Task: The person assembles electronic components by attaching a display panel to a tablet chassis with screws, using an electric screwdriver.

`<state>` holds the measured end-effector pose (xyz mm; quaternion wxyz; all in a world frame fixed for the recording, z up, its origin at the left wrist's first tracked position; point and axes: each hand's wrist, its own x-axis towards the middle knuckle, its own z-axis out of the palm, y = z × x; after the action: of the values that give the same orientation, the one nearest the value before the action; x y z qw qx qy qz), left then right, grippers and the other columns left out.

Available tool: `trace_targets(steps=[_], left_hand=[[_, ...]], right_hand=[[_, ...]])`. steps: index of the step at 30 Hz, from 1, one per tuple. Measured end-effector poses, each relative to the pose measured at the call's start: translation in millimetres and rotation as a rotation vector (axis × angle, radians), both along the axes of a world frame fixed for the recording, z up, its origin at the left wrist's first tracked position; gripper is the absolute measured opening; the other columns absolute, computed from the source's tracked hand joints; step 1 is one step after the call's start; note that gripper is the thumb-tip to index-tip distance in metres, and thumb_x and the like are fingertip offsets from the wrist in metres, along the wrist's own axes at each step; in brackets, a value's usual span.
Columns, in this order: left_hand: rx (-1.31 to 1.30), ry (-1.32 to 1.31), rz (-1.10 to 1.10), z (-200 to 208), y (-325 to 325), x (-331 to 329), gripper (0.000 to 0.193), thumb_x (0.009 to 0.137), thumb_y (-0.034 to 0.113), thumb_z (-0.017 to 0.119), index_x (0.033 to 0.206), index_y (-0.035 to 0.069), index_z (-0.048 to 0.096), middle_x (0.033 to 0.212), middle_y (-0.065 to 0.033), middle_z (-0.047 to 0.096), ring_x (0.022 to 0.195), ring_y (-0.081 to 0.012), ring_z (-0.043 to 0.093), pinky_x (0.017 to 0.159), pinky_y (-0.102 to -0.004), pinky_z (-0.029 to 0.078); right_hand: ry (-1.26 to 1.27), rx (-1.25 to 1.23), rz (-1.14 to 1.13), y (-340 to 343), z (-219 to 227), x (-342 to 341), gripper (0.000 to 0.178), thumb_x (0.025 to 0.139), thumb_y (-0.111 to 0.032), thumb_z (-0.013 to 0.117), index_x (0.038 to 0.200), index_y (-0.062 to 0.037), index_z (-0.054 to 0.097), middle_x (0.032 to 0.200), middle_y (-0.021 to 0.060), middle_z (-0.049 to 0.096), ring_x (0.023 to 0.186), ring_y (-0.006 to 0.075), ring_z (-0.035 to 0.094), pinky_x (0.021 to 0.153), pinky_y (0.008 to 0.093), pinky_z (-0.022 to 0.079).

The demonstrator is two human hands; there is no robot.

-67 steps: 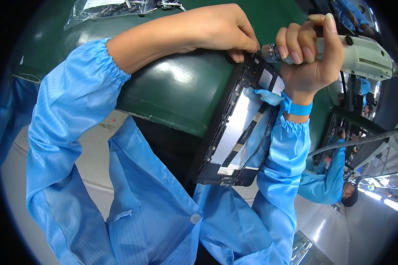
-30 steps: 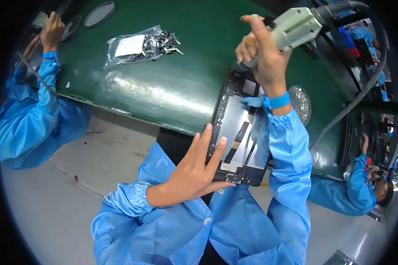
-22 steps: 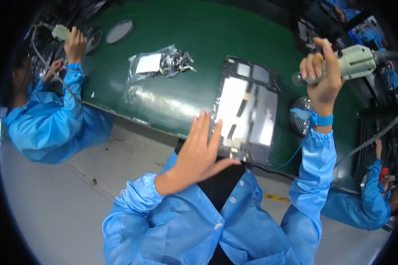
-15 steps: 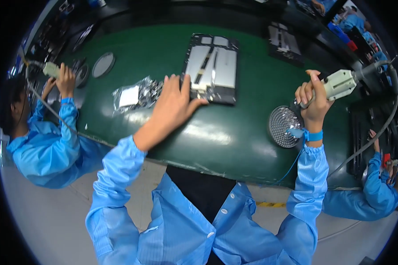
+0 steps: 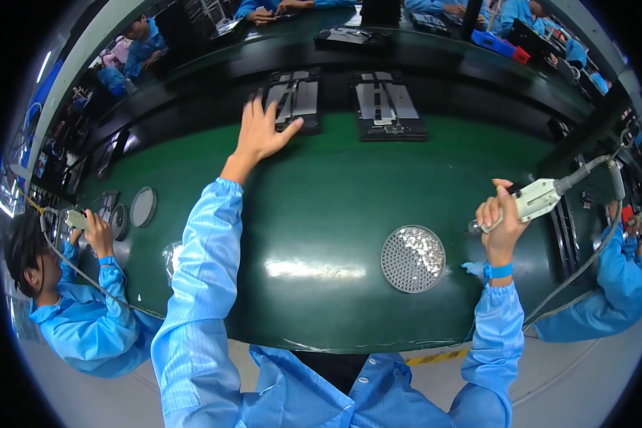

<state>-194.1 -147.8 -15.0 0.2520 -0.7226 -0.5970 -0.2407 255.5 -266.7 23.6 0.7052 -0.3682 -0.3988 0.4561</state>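
My left hand (image 5: pixel 259 134) reaches to the far side of the table, fingers spread. It is at the left edge of an opened tablet-like device (image 5: pixel 303 101) with pale panels inside a black frame; whether the fingertips touch it I cannot tell. To its right lies a second similar device (image 5: pixel 387 107). At the right, my right hand (image 5: pixel 503 220) is wrapped round a pale corded electric screwdriver (image 5: pixel 538 200), its tip pointing left, held above the table. A round perforated tray (image 5: pixel 413 259) with shiny small screws in its holes lies left of that hand.
A clear plastic bag (image 5: pixel 171 258) is partly hidden behind my left sleeve. A co-worker (image 5: pixel 85 307) at the left holds another electric screwdriver, near round trays (image 5: pixel 143 207). A grey cable (image 5: pixel 585 260) hangs at the right. Beyond the table runs a dark raised ledge (image 5: pixel 228 75).
My left hand has moved away from me, and the device beside it now lies farther back. The view has tilted up. My right hand still grips the screwdriver.
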Motion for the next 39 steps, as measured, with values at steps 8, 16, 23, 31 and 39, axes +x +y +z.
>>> trace_targets(steps=[8,16,23,31,39], left_hand=[[-0.668,-0.729,0.220,18,59,158,0.077,0.076,0.061,0.070,0.114,-0.005,0.062,0.122,-0.0220,0.060,0.112,-0.0369,0.060,0.091,-0.0403,0.050],[-0.815,-1.185,0.106,8,101,160,0.078,0.062,0.039,0.088,0.116,-0.010,0.060,0.114,-0.0229,0.064,0.103,-0.0337,0.064,0.087,-0.0364,0.051],[-0.510,-1.434,-0.431,57,0,131,0.040,0.074,0.012,0.080,0.101,-0.011,0.062,0.093,-0.0136,0.069,0.085,-0.0216,0.067,0.077,-0.0341,0.052],[-0.660,-1.678,-0.174,42,-275,73,0.058,0.077,0.017,0.080,0.118,-0.011,0.051,0.108,-0.0158,0.063,0.097,-0.0182,0.063,0.088,-0.0312,0.050],[-0.760,-0.667,0.040,43,-380,75,0.052,0.079,0.026,0.079,0.112,-0.009,0.058,0.095,-0.0153,0.058,0.090,-0.0279,0.060,0.080,-0.0357,0.049]], right_hand=[[-0.112,0.031,0.320,-30,-1,-54,0.017,0.090,-0.006,0.058,0.103,0.0065,0.058,0.056,0.0021,0.046,0.042,0.0093,0.042,0.042,0.0262,0.040],[-0.124,0.035,0.338,-38,-5,-54,0.018,0.089,-0.003,0.055,0.103,0.0086,0.056,0.055,0.0025,0.045,0.041,0.0096,0.041,0.042,0.0267,0.040],[-0.174,0.070,0.265,-35,-6,-52,0.020,0.090,-0.005,0.056,0.105,0.0081,0.058,0.055,0.0015,0.043,0.042,0.0097,0.041,0.042,0.0264,0.038],[-0.145,0.129,0.395,-34,-7,-50,0.025,0.094,-0.010,0.048,0.110,0.0060,0.057,0.053,-0.0022,0.033,0.042,0.0084,0.034,0.044,0.0257,0.034],[-0.243,0.110,0.358,-33,-6,-42,0.031,0.096,-0.015,0.044,0.115,0.0076,0.052,0.053,-0.0037,0.031,0.045,0.0058,0.033,0.047,0.0238,0.033]])
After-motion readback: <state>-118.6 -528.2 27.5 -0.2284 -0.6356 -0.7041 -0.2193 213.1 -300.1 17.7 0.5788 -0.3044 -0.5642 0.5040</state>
